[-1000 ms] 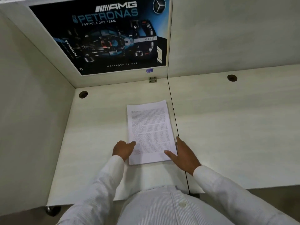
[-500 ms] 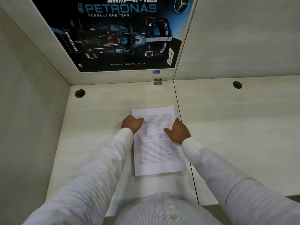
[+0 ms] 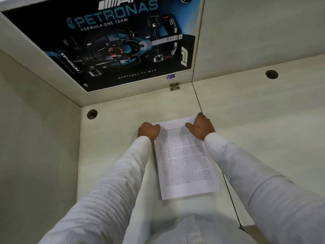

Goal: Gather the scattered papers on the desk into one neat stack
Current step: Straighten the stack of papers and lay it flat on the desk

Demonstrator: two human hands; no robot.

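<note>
A pale cream laminate side partition [image 3: 35, 138] is seen at the far left, standing upright along the edge of a pale cream laminate desk [image 3: 105, 141]. A round dark cable hole [image 3: 92, 114] is set in the desk near its far left corner. Above it, a dark blue and black racing-car poster [image 3: 123, 44] printed with "PETRONAS FORMULA ONE TEAM" is fixed flat to the back panel.

A white ribbed left sleeve [image 3: 112, 191] is stretched forward over the desk. The left hand [image 3: 149, 131] is placed at the far left corner of the paper, with its fingers curled under and its knuckles touching the sheet edge. Whether any sheet is pinched there cannot be told.

A small purple sticker [image 3: 171, 76] is seen just below the poster, and a small metal bracket [image 3: 174, 86] is fixed just beneath it, where the back panel meets the desk.

The stack of white printed papers [image 3: 184, 159] is laid flat on the desk between the two arms, with its long side running away from the person and its edges roughly aligned.

The far right corner of the stack is held by the right hand [image 3: 200, 127]: the thumb is laid on the top sheet and the fingers are bent over the far edge. The white ribbed right sleeve [image 3: 255, 182] is seen behind it.

A thin dark seam [image 3: 197, 99] runs across the desk just right of the stack. A second round dark cable hole [image 3: 271, 74] is set well to the right.
</note>
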